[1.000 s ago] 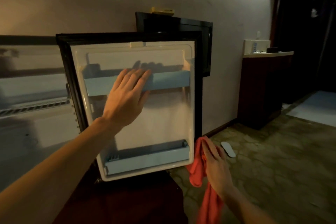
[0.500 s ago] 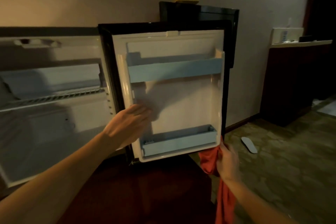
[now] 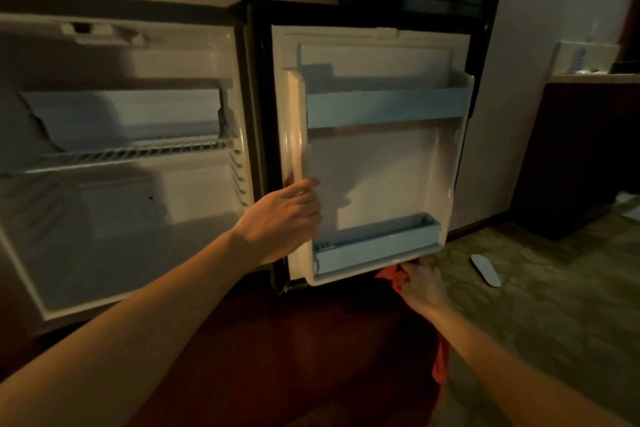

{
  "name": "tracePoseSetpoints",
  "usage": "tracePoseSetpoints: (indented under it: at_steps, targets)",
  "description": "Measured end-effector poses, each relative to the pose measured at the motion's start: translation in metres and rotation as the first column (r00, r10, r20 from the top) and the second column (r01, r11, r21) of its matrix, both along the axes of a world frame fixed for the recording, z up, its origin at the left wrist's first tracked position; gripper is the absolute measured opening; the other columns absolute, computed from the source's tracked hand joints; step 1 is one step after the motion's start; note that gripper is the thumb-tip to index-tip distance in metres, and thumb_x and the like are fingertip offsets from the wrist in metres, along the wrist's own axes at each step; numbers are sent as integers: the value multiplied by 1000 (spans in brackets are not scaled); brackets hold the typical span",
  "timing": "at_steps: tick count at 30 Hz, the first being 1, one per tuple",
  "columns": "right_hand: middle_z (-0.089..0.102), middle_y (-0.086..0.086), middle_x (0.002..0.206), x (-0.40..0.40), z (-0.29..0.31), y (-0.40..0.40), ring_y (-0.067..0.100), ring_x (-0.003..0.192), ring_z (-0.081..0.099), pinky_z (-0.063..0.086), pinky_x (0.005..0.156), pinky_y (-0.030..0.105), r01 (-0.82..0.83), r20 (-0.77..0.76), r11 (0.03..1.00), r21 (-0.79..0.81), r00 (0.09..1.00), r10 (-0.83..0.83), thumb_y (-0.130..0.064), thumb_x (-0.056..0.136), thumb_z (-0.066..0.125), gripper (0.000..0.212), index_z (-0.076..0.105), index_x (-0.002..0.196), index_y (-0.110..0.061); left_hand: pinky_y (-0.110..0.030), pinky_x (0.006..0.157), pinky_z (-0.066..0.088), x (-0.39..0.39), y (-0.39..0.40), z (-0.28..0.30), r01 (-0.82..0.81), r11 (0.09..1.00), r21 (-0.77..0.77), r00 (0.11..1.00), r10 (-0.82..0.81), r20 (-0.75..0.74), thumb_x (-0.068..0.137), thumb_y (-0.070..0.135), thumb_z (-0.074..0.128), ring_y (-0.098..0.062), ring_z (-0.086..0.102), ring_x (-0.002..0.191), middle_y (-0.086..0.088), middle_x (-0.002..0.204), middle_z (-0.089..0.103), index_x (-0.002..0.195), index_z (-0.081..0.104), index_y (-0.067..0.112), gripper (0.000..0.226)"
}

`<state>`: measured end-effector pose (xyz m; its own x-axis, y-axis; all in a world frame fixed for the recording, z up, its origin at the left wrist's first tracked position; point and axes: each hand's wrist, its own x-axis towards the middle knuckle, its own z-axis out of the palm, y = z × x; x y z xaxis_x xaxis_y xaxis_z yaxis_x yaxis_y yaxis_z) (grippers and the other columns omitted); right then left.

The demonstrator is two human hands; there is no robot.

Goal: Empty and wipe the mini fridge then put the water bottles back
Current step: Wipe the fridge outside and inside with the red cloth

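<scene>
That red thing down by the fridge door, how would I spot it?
Find the open mini fridge door with its pale blue shelves. Under its bottom right corner the right hand holds a red cloth, which trails down past the wrist. Nothing else nearby is bright red.

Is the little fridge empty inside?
Empty, as far as shows: the fridge stands open, its wire shelf bare, and the door racks hold no bottles.

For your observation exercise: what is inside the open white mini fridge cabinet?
The open white mini fridge cabinet holds one white wire shelf and bare walls; no water bottles show. Its left part is cut off by the frame edge, so that stays unseen.
</scene>
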<state>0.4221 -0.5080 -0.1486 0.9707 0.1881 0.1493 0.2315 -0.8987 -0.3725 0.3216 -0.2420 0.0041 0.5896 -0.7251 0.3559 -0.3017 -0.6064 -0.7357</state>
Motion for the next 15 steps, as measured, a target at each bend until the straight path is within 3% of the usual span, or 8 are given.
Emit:
tracePoseSetpoints:
  at_steps: [4,7,10,13,15]
  targets:
    - [50,-4,136,-20,7,23,28,122,41,39,98,37,-99,65,977,-191,991,113,-17,96,45,35,57,124,-33,-41,123,9,3,0,-2,-45,999,11,999,46,-10,97,29,49,-22,60,111,-3,103,68,97,70,16,24]
    - [53,-7,131,-40,13,40,23,127,39,38,99,36,-114,117,967,-230,983,144,-7,87,47,43,59,118,-35,-39,121,0,5,3,-4,-39,999,7,999,39,9,96,32,40,-22,60,111,-3,104,68,98,70,17,33]
    - [57,-5,126,-64,16,68,23,127,40,38,95,36,-157,165,960,-234,966,198,-4,80,48,46,60,115,-31,-39,121,4,6,3,-5,-1,1000,-19,1000,1,14,95,34,43,-22,61,108,-2,99,68,94,70,16,33]
    - [65,2,108,-98,6,114,26,108,57,47,83,39,-192,246,961,-198,939,239,-7,75,60,37,67,108,-22,-39,122,12,10,4,-7,60,997,-46,998,-59,32,92,35,55,-22,62,104,-2,93,67,88,70,15,26]
    - [66,3,99,-119,-1,148,25,94,61,50,75,40,-189,251,959,-212,938,240,-12,65,76,47,67,111,-18,-39,121,19,9,3,-5,82,995,-64,996,-79,42,86,36,67,-21,64,97,-2,86,66,82,70,15,22]
